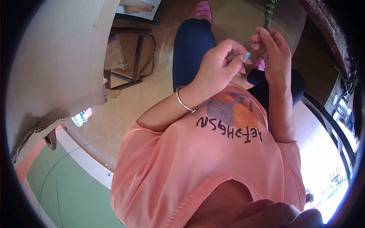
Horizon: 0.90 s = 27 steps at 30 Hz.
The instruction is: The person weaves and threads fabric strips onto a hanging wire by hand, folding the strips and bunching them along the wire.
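My left hand (pixel 226 62), a silver bangle (pixel 183 99) on its wrist, is closed in a pinch over my lap. Between its thumb and fingers shows a small shiny grey piece (pixel 246 57), too small to name for certain. My right hand (pixel 275 49) is raised just beside it, its thumb and forefinger pinched at the lower end of a dark green gathered fabric strip (pixel 268 17). The strip runs up out of the view. A thin thread or wire (pixel 256 42) passes between the two hands.
My legs in dark trousers (pixel 192 53) and pink clogs (pixel 203 9) lie beyond the hands. At left stand a pale board (pixel 57 57) with a torn edge and a dark-framed stool (pixel 137 57). A dark rail (pixel 323 117) curves along the right, near a bright opening.
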Each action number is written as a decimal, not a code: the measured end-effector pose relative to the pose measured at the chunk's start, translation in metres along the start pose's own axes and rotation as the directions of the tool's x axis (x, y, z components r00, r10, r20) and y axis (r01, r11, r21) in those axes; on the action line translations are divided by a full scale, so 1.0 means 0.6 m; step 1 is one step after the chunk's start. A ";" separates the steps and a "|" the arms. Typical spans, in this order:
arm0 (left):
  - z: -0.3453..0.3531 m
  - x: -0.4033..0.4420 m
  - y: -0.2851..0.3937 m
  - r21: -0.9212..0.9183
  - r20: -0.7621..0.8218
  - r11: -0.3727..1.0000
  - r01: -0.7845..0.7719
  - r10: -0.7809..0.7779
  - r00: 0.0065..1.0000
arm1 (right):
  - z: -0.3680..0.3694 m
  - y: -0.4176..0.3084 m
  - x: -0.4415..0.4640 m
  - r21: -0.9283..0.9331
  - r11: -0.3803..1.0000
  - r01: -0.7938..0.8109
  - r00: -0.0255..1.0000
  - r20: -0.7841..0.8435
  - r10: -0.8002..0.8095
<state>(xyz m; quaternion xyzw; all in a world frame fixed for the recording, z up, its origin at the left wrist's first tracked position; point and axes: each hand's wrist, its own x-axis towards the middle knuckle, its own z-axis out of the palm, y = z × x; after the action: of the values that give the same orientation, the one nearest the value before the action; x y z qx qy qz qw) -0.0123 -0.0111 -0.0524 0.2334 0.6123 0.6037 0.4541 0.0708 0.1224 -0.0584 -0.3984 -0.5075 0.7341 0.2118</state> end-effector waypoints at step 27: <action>-0.049 0.050 -0.002 -0.060 0.372 0.998 -0.030 0.050 0.927 | 0.003 -0.005 0.002 -0.095 0.995 -0.004 1.000 0.012 0.005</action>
<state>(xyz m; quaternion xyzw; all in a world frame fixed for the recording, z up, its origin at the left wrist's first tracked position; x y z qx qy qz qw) -0.0510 -0.0019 -0.0657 0.3442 0.4936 0.5733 0.5561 0.0683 0.1234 -0.0558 -0.4048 -0.5422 0.7119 0.1879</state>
